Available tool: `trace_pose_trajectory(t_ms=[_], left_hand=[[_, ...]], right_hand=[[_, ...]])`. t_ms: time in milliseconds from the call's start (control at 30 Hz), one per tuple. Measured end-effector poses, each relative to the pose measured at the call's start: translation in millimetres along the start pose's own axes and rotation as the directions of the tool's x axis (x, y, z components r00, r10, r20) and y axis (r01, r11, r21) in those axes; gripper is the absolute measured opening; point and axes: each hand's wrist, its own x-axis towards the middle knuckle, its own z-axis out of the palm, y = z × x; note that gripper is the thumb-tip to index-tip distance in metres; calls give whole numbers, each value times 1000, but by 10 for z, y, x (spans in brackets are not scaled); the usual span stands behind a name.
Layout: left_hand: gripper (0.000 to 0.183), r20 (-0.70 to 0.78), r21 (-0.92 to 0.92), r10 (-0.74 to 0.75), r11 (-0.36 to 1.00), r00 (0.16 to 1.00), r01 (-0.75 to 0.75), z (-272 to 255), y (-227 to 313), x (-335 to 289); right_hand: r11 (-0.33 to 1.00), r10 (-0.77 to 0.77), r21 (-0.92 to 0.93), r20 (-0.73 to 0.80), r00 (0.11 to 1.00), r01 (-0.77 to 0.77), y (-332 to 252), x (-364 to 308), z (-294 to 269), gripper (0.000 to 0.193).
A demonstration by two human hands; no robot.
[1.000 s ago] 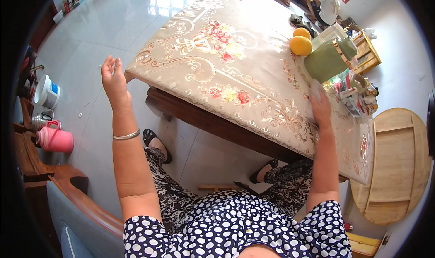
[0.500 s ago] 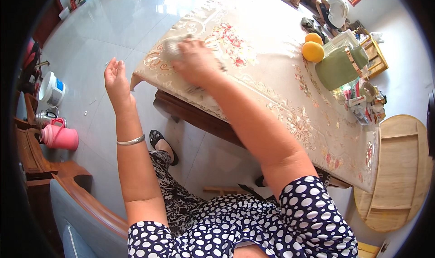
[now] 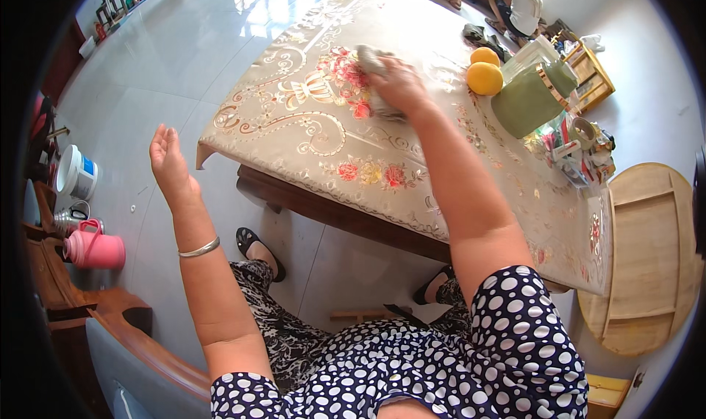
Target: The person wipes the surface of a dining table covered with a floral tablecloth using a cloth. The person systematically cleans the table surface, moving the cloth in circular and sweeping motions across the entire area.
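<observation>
The right hand (image 3: 403, 88) holds a cloth (image 3: 384, 110), apparently palm-down to press it against the table (image 3: 415, 26); the empty left hand (image 3: 173, 165) hovers beside.

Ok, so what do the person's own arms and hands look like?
The left arm has a silver bangle near the wrist; the right arm shows none. Both have short navy sleeves with white dots. The left hand and right hand wear no gloves.

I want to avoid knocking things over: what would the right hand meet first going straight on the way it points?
The way looks free: with the grey cloth beneath it, the right hand would likely cross only patterned tablecloth up to its edge, though depth is unclear.
</observation>
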Motion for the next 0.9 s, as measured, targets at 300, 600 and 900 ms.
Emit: trace_pose_trajectory(t_ms=[300,600,900], left_hand=[[42,28,-8,-4,1000,1000,4,-52,-120,99],[39,-28,-2,10,1000,1000,-10,-106,-64,67],[42,-29,-13,11,1000,1000,-11,-195,-141,154]], right_hand=[[987,33,160,-173,984,-5,1707,-1053,-538,49],[932,306,-94,-312,899,-350,3777,-2797,-1060,49],[811,448,-218,-364,816,-543,3177,-2381,-992,55]])
